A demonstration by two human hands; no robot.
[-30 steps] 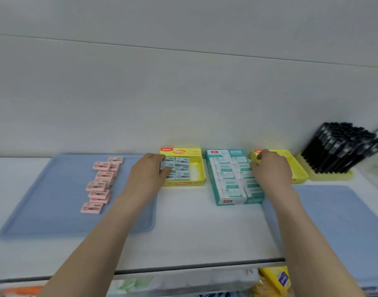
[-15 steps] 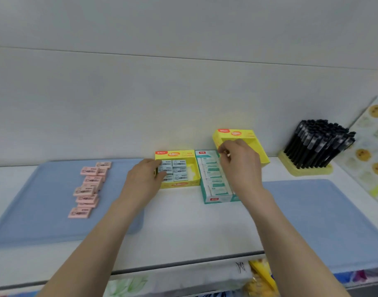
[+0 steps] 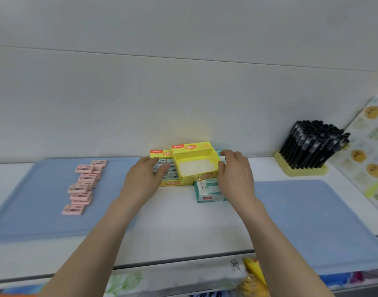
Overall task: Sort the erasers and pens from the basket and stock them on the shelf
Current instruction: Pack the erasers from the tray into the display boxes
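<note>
On the white shelf [image 3: 179,221], the right hand [image 3: 235,176] grips a tilted yellow box [image 3: 194,166] by its right wall, with the thumb at the front corner and the index finger curled over the back corner. This box leans toward the camera so its pale floor shows. It covers the right part of a yellow eraser box [image 3: 159,153] and the back part of a teal eraser box [image 3: 207,192]; I cannot tell whether it rests on them or is held just clear. The left hand [image 3: 145,179] reaches into the yellow eraser box with its fingers loosely extended and lying on the packed erasers [image 3: 172,176] inside, gripping nothing that can be seen. The teal eraser box lies flat just in front of the right hand's wrist, with its rows of sleeved erasers partly hidden by that hand. To the left, a left blue mat [image 3: 33,200] carries a row of pink erasers [image 3: 85,185], overlapping one another in a line running from front to back, well apart from the boxes. A right blue mat [image 3: 312,221] lies on the other side of the shelf. Behind it, near the wall, a bundle of black pens [image 3: 312,144] stands leaning right in a yellow holder [image 3: 301,171], with a patterned sheet [image 3: 372,151] just beside them at the far right edge.
</note>
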